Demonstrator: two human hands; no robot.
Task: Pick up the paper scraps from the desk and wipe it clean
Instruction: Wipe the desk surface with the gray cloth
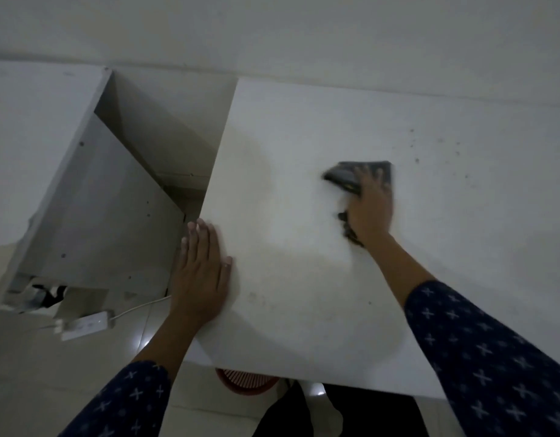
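One white desk (304, 279) fills the middle of the view, its top smooth, matte and flat, with straight edges at the left and near sides; a scatter of small dark specks (436, 152) lies on its far right part, too small to say whether they are paper or dirt, and a few faint marks show near the front. One dark grey cloth (345, 175), crumpled and soft, lies flat on the desk top a little right of centre; the right hand (371, 206) presses down on it with fingers spread over the fabric, and a bunched end of the cloth sticks out beside the wrist; the hand and cloth are blurred. The left hand (200, 272) lies palm down and flat, holding nothing, on the left edge of the desk, fingers together and reaching past the edge. Both arms wear dark blue sleeves (493, 357) printed with small pale crosses.

Under the near edge of the desk one red basket (241, 381) with a ribbed or slatted wall shows only in part; what it holds cannot be made out. Left of the desk stands one white cabinet (92, 190) of flat boards, seen from above, open and shadowed inside. On the pale glossy tiled floor (35, 373) below it lies one white power strip (83, 324), long and rectangular, with a white cable (140, 307) running from it.
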